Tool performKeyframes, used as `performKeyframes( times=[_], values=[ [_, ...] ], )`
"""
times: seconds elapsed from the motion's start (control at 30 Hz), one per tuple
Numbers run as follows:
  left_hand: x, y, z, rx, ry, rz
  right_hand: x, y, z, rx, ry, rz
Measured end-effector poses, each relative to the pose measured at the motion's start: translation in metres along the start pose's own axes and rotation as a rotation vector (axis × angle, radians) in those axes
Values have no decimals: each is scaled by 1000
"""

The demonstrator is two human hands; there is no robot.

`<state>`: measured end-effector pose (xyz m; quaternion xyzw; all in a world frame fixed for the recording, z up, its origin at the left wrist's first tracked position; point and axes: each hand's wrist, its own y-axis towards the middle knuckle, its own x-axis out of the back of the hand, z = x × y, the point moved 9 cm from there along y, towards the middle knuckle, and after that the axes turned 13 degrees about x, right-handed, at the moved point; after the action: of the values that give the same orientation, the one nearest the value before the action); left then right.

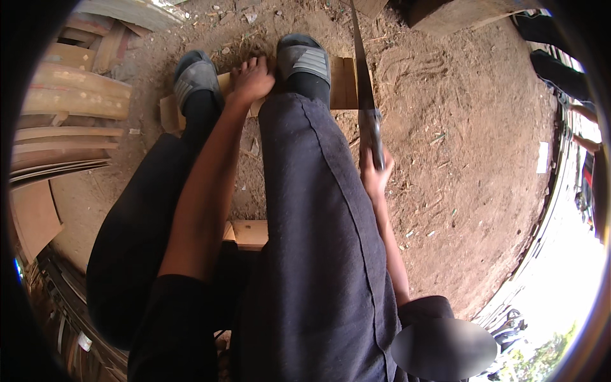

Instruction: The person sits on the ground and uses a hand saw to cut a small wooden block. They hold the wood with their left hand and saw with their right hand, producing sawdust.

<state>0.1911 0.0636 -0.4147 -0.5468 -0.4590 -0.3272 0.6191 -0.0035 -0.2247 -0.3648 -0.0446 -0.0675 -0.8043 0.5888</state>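
A handsaw (363, 70) points away from me, its dark blade running past the right end of a wooden board (344, 83). My right hand (377, 167) is closed round the saw's handle, beside my right leg. The board lies crosswise low over the dirt, with both my sandalled feet on it. Between the feet, my left hand (252, 79) bears down on the board, fingers bent over its far side. Whether the saw teeth touch the wood cannot be made out.
Stacked planks and curved wooden pieces (76, 92) stand at the left. A large timber block (468, 14) is at the far right. Another piece of wood (250, 233) lies between my legs. Other people's dark-clothed legs (560, 73) show at the right rim.
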Motion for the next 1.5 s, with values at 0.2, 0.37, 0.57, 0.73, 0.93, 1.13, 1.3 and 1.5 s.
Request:
performKeyframes(
  times=[0.2, 0.37, 0.57, 0.73, 0.93, 1.13, 1.3, 1.5],
  values=[
    [6, -2, -4, 7, 13, 37, 29, -57, 5, 102, -70, 14],
    [-2, -5, 0, 26, 53, 30, 73, -132, 14, 72, -183, 72],
    [6, -4, -4, -1, 3, 33, 6, -3, -8, 6, -61, 40],
    [3, -5, 2, 14, 30, 45, 10, -23, 8, 43, -55, -28],
    [3, -6, 0, 21, 30, -1, 71, -131, 9, 31, -161, 97],
    [1, 1, 3, -14, 7, 3, -2, 10, 0, -20, 8, 71],
    [0, 0, -7, 11, -11, 14, 13, 0, -13, -25, -77, 88],
    [2, -1, 6, 21, 13, -8, 82, -123, 12, 42, -155, 110]
  ],
)
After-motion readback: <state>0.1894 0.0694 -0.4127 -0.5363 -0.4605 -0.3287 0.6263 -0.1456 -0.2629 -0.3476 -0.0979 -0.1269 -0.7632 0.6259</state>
